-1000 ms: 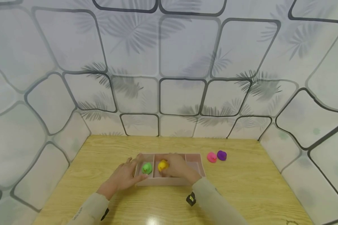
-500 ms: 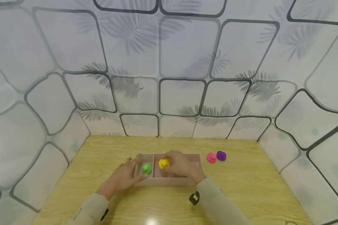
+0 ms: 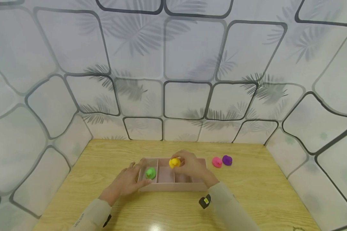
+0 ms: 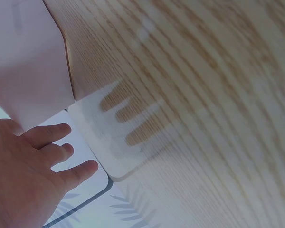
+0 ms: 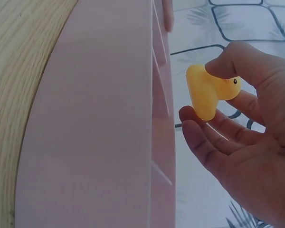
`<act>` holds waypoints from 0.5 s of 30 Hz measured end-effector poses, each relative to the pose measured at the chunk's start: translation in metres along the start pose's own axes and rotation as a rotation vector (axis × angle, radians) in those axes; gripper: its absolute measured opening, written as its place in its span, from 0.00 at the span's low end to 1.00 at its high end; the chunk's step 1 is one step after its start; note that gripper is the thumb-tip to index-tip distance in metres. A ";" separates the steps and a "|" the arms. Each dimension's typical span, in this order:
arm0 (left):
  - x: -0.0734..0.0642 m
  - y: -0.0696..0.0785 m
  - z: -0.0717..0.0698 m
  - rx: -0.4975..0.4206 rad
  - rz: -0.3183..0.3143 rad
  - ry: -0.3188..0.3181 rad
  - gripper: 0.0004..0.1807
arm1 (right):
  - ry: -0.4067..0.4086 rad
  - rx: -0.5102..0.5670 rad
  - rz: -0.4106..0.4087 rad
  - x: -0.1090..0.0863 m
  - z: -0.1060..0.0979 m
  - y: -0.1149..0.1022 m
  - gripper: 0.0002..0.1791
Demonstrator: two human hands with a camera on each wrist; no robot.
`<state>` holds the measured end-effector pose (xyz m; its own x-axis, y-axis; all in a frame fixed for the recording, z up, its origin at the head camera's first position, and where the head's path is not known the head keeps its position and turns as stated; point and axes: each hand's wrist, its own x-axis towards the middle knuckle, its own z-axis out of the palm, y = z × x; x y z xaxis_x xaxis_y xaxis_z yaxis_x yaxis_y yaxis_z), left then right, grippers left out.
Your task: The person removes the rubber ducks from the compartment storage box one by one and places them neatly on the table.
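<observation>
The yellow duck could be dropped if its smooth-looking body were squeezed unevenly, as it is held mainly near the fingertips; a divider of the pink tray could be knocked if the duck were carried too low. The tray might be nudged by the left grip, which is laid loosely spread at its left end. By the right grip the duck is pinched — between thumb and fingertips, head toward the palm — above the tray.
</observation>
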<state>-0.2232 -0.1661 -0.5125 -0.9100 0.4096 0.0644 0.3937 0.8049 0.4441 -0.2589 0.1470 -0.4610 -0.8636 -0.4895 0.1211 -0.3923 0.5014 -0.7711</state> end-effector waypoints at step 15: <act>0.001 -0.004 0.004 0.001 0.000 0.000 0.54 | 0.128 0.007 0.029 -0.013 -0.023 0.018 0.18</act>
<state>-0.2252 -0.1665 -0.5178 -0.9102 0.4091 0.0645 0.3934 0.8055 0.4432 -0.2625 0.1786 -0.4616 -0.9082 -0.3792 0.1771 -0.3645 0.5086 -0.7801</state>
